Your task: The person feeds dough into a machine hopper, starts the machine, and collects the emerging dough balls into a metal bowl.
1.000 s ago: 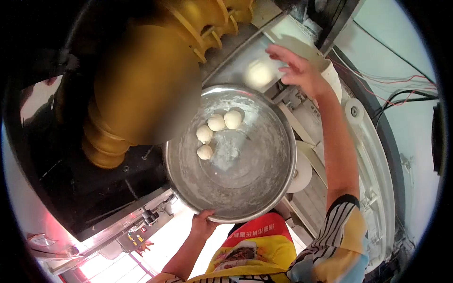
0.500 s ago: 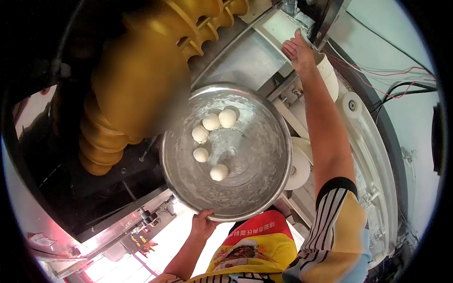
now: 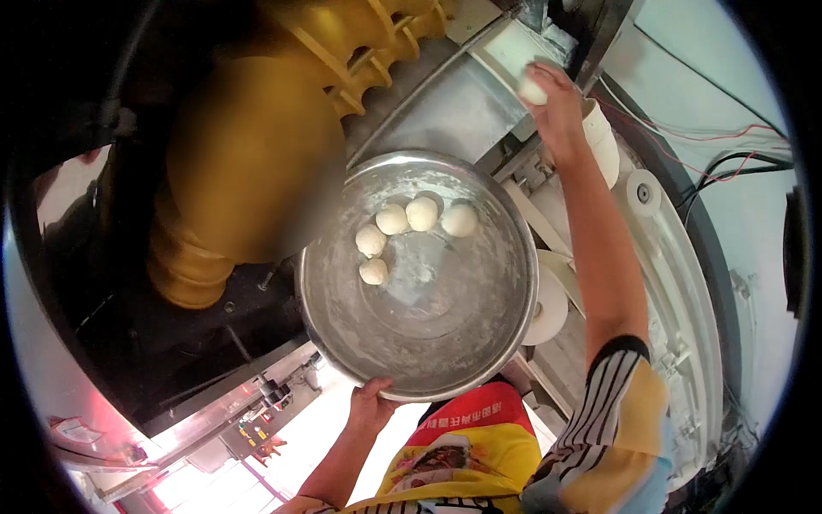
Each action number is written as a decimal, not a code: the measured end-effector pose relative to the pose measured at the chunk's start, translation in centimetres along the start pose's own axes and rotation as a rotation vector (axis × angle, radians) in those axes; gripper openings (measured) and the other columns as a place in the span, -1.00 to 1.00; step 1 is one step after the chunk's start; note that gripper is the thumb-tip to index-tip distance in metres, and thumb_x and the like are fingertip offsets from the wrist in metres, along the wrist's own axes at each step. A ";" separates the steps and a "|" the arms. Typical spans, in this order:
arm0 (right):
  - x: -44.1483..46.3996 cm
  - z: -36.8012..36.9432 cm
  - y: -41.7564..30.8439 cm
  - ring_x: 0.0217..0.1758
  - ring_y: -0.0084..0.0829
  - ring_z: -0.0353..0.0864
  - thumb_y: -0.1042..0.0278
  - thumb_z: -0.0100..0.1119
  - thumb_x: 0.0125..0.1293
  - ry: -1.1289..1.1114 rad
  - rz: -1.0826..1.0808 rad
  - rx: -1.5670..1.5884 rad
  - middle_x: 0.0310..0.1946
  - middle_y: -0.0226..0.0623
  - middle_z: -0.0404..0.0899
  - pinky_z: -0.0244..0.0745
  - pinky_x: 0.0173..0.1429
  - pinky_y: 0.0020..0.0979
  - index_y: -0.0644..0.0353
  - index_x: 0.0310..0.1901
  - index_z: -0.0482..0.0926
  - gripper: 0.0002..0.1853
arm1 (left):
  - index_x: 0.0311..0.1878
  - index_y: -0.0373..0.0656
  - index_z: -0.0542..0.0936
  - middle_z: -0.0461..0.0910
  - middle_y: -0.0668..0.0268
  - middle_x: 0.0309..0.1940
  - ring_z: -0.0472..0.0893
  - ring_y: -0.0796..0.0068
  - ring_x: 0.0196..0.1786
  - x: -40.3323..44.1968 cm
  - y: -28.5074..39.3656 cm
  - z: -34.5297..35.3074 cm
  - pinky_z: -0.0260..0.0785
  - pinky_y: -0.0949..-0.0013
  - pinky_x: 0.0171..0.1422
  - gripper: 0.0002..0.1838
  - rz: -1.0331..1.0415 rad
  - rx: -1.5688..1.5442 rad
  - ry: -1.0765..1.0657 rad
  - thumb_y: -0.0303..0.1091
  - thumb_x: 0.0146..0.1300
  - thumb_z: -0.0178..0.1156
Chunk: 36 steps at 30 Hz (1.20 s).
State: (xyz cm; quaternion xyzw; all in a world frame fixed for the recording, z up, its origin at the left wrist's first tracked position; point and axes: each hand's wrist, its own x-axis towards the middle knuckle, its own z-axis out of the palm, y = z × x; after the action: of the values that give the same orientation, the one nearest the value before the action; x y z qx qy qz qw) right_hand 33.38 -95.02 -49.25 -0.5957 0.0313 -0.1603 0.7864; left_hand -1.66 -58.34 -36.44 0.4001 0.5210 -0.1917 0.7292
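Several round white dough balls (image 3: 421, 214) lie in an arc along the far side of a wide metal bowl (image 3: 419, 351), whose inside is dusted with flour. My left hand (image 3: 372, 406) grips the near rim of this bowl, thumb over the edge. Stretched out to the upper right, my right hand (image 3: 561, 107) has its fingers curled round another dough ball (image 3: 533, 89). That hand is over the end of a white chute (image 3: 512, 47), beyond the bowl's far rim.
Large golden spiral rollers (image 3: 257, 154) of a machine stand at the left, close to the bowl. A white conveyor frame with rollers (image 3: 640, 192) runs along the right. Loose wires (image 3: 728, 167) hang by the wall at the upper right.
My right hand, open and bare before, now holds a dough ball. The ball low in the bowl has shifted to the far right of the arc. The bowl has moved slightly right.
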 end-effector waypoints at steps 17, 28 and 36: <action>3.3 -0.7 1.7 0.04 -0.23 0.39 -0.22 0.19 0.01 0.397 0.552 0.367 0.01 0.09 0.33 0.44 -0.01 -0.30 0.50 0.13 0.15 -0.07 | 0.16 -0.30 0.13 0.33 -0.02 0.04 0.42 -0.03 0.05 0.6 -0.4 -0.6 0.39 -0.08 0.08 -0.40 -0.004 0.004 -0.001 -0.62 -0.03 0.00; 3.0 -0.3 1.7 -0.08 -0.35 0.44 0.06 0.27 0.05 0.312 0.376 0.210 -0.04 -0.15 0.40 0.46 -0.07 -0.34 0.32 0.07 0.33 -0.36 | 0.17 -0.33 0.11 0.31 -0.04 0.05 0.42 -0.06 0.04 0.3 -0.1 -0.3 0.39 -0.14 0.05 -0.38 -0.007 -0.014 0.027 -0.64 -0.04 0.00; -1.6 3.4 -7.8 -0.02 -0.46 0.42 0.21 0.13 0.15 -0.307 0.291 0.016 -0.10 -0.34 0.47 0.36 0.04 -0.39 0.18 0.04 0.40 -0.57 | 0.17 -0.38 0.07 0.24 -0.08 0.10 0.37 -0.11 0.09 0.2 -0.2 -0.2 0.32 -0.17 0.12 -0.40 -0.016 0.010 0.031 -0.59 0.00 -0.02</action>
State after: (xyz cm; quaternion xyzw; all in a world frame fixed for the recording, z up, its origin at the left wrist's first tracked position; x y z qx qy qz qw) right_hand 31.01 -93.26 -41.09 -0.5962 -0.0044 0.0473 0.8014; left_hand -1.79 -58.28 -36.71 0.4023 0.5344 -0.1941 0.7176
